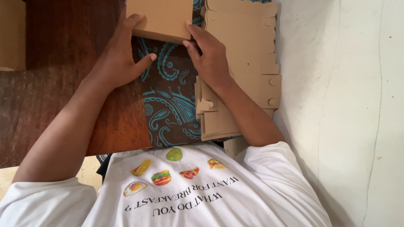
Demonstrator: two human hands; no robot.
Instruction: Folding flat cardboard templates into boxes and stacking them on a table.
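Note:
A folded brown cardboard box rests on a dark cloth with a turquoise paisley pattern. My left hand grips the box's left near corner, fingers on its edge and thumb spread toward the cloth. At the box's right near corner sits my right hand, fingertips pressing the edge. The wrist of that hand lies over a stack of flat, unfolded cardboard box blanks.
A dark wooden table carries the cloth. Another piece of cardboard shows at the far left edge. A pale wall runs along the right side. My white printed shirt fills the bottom.

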